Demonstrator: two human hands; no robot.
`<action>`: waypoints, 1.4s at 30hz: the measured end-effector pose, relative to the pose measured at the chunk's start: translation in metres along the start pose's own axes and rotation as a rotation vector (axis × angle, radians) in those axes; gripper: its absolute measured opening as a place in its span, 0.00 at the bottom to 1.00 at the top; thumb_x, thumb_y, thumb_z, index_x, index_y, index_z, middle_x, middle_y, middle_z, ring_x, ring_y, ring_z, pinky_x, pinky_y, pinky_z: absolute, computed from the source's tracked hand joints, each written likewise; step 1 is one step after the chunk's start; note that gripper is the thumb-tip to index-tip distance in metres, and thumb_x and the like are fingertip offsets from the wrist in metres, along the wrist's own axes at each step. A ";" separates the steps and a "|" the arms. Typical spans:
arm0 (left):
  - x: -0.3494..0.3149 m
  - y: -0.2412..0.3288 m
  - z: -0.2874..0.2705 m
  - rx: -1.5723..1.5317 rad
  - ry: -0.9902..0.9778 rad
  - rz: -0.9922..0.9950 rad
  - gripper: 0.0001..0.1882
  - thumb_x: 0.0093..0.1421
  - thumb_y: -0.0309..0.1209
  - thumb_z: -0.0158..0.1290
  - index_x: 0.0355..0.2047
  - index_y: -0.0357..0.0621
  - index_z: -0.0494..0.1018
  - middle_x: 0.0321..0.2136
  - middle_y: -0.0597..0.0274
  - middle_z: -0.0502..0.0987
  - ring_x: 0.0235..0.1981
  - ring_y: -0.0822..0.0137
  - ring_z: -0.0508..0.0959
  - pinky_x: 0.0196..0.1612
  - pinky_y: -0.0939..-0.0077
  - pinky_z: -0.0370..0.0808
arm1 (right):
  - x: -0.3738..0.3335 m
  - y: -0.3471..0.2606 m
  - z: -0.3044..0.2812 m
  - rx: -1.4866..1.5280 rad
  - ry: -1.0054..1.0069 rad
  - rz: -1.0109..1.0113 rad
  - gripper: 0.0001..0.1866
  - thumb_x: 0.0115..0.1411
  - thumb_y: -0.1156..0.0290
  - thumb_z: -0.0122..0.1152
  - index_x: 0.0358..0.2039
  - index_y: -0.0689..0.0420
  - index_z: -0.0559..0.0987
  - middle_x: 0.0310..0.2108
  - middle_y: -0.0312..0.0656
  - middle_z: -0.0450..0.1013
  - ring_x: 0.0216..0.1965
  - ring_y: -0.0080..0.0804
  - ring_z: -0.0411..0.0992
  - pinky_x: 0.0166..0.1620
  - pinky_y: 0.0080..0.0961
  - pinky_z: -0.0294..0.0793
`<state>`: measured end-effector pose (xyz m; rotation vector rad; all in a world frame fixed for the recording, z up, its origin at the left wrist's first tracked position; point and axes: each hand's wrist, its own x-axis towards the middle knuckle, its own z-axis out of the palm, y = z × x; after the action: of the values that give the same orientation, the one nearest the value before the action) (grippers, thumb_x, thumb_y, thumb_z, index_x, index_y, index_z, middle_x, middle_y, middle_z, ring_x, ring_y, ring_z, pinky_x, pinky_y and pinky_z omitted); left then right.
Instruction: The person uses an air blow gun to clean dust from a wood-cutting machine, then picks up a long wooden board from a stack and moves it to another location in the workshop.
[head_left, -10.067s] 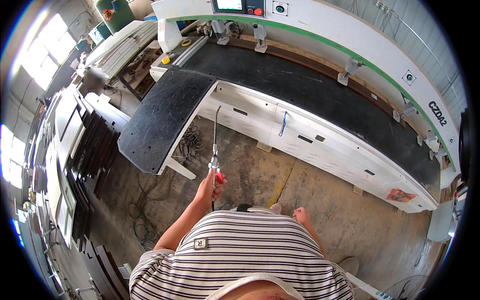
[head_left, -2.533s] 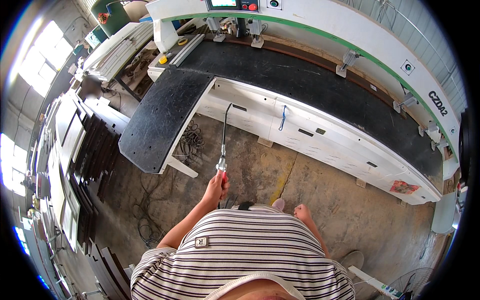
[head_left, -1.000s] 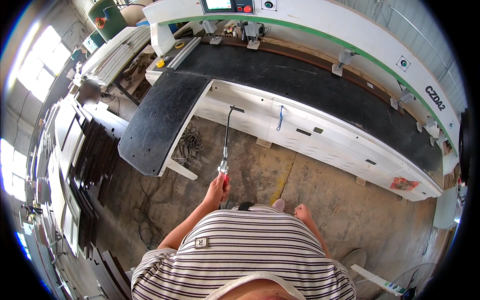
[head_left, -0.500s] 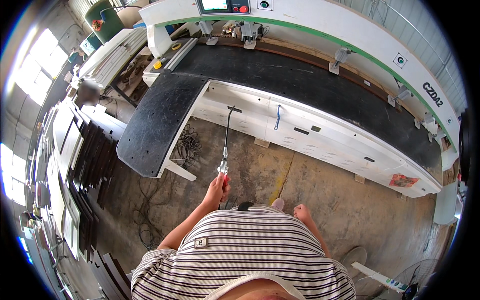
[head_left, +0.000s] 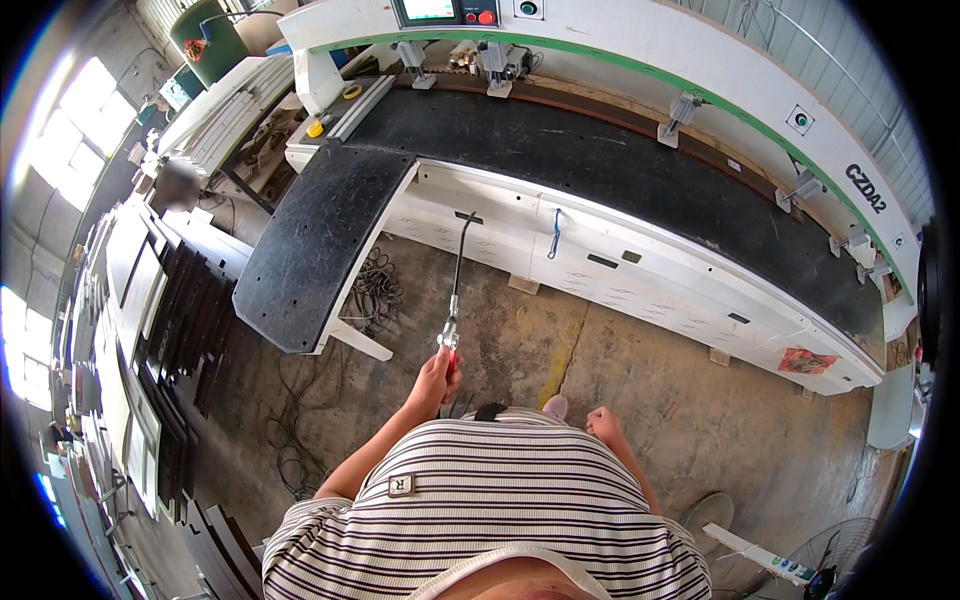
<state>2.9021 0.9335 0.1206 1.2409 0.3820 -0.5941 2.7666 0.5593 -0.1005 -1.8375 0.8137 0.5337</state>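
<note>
My left hand (head_left: 434,384) is wrapped round the red handle of an air blow gun (head_left: 449,333). The gun has a silver metal body and a long, thin dark nozzle with a bent tip. That nozzle points forward, its tip appearing in front of the white side panel of a long machine (head_left: 520,240). My right hand (head_left: 604,425) hangs beside my body with its fingers curled into a loose fist, and nothing shows in it. A blue tool or handle (head_left: 555,235) hangs on the machine's front, to the right of the nozzle.
The machine's black table top (head_left: 310,240) juts toward me at the left. Coiled cables (head_left: 375,290) lie on the floor under it. Stacked boards (head_left: 150,370) stand along the left. A fan (head_left: 825,560) is at the lower right.
The blow gun's nozzle has swung slightly to the right, and my left hand has shifted a little with it. My right hand stays where it was.
</note>
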 end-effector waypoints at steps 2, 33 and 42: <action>-0.001 0.001 0.000 0.002 0.002 -0.007 0.22 0.68 0.51 0.32 0.36 0.45 0.64 0.14 0.71 0.60 0.10 0.78 0.55 0.12 0.81 0.51 | 0.000 -0.003 0.000 -0.004 0.004 -0.007 0.11 0.55 0.66 0.56 0.29 0.63 0.75 0.22 0.42 0.76 0.22 0.28 0.76 0.28 0.25 0.74; 0.011 -0.004 -0.004 0.011 0.135 0.037 0.22 0.67 0.53 0.34 0.34 0.46 0.64 0.13 0.70 0.61 0.08 0.76 0.56 0.11 0.79 0.51 | -0.002 -0.013 -0.006 -0.024 0.015 -0.029 0.11 0.55 0.67 0.56 0.29 0.64 0.75 0.22 0.42 0.75 0.21 0.28 0.75 0.27 0.25 0.74; 0.009 0.009 -0.002 -0.068 0.158 0.044 0.21 0.67 0.53 0.34 0.31 0.48 0.62 0.13 0.70 0.60 0.09 0.77 0.56 0.12 0.79 0.52 | -0.002 -0.010 -0.006 -0.015 0.005 -0.036 0.10 0.56 0.68 0.56 0.29 0.64 0.75 0.22 0.42 0.76 0.21 0.27 0.75 0.27 0.24 0.74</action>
<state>2.9149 0.9353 0.1212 1.2311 0.5025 -0.4431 2.7728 0.5567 -0.0906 -1.8644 0.7801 0.5136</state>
